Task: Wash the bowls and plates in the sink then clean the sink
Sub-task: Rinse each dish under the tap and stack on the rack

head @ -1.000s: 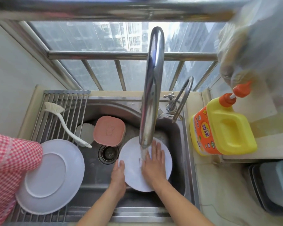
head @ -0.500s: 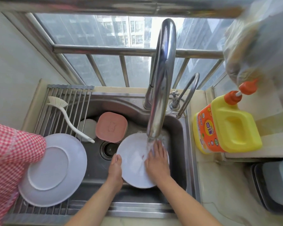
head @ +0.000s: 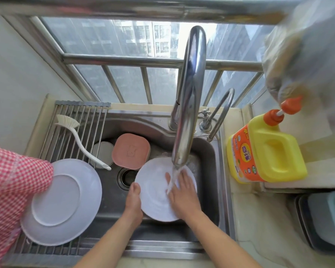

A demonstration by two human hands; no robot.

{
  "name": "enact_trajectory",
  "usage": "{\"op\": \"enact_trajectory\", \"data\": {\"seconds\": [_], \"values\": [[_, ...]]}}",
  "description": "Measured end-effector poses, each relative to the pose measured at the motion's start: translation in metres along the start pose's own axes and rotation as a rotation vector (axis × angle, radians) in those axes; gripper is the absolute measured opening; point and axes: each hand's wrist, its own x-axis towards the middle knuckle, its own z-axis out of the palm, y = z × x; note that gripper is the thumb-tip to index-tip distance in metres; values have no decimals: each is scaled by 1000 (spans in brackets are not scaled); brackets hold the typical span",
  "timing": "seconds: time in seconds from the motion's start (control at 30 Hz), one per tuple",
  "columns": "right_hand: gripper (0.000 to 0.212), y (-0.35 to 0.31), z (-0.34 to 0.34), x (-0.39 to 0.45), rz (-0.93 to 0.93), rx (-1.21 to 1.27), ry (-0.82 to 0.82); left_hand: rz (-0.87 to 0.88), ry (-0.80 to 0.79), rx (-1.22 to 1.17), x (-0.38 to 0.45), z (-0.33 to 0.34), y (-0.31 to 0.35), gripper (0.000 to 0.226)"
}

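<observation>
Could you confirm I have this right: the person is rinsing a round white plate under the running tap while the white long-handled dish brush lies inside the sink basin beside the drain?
Not quite. The head view shows the white long-handled dish brush lying on the metal roll-up drying rack over the sink's left side, not in the basin beside the drain. The rest holds: the round white plate is under the running tap, left hand gripping its rim, right hand flat on it.

Two white plates (head: 159,200) (head: 64,204), one pink container (head: 131,150), one brush (head: 79,140).
</observation>
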Motion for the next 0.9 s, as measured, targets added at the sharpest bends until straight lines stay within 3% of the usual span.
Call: {"op": "enact_trajectory", "data": {"seconds": [0.1, 0.23, 0.3, 0.37, 0.47, 0.53, 0.67, 0.8, 0.9], "values": [[68, -17, 2, 12, 92, 69, 47, 12, -43, 54, -7, 4, -8, 35], [61, -42, 2, -3, -276, 115, -75, 19, -78, 147, -8, 6, -8, 35], [59, -37, 4, -12, -370, 140, -119, -10, -32, 143, -6, 2, -4, 31], [53, -24, 1, -22, -339, 203, -138, -32, 7, 149, -10, 1, 6, 30], [42, -10, -16, -37, -206, 298, -43, -73, -33, 240, -19, 5, 16, 38], [43, -9, -28, -46, -193, 328, 7, -100, -67, 293, -23, 10, 22, 48], [55, -20, -49, -64, -255, 263, 19, -93, -125, 470, -41, 29, 53, 40], [49, -41, -75, -73, -155, 509, 2, -15, -281, 560, -73, 40, 78, 41], [50, -53, -90, -73, -102, 646, -34, 45, -260, 630, -84, 39, 86, 37]]}}
